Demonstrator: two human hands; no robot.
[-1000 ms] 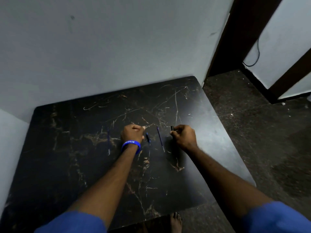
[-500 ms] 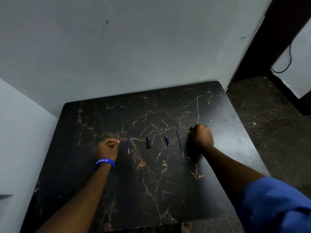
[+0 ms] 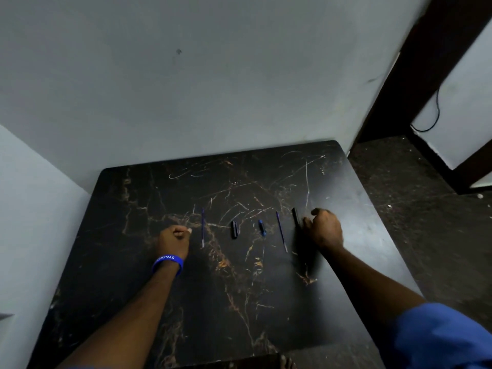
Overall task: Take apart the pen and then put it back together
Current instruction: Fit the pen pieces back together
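Lying in a row on the dark table [image 3: 346, 214] are the pen pieces: a thin blue stick [image 3: 203, 227], a short black piece [image 3: 234, 229], a small blue piece [image 3: 262, 227], another thin blue stick [image 3: 281, 231] and a black tube [image 3: 296, 217]. The right hand [image 3: 323, 229] is curling its fingers just beside the black tube, maybe touching it. The left hand [image 3: 174, 239], wearing a blue band [image 3: 167, 263], is resting as a closed fist near the first stick.
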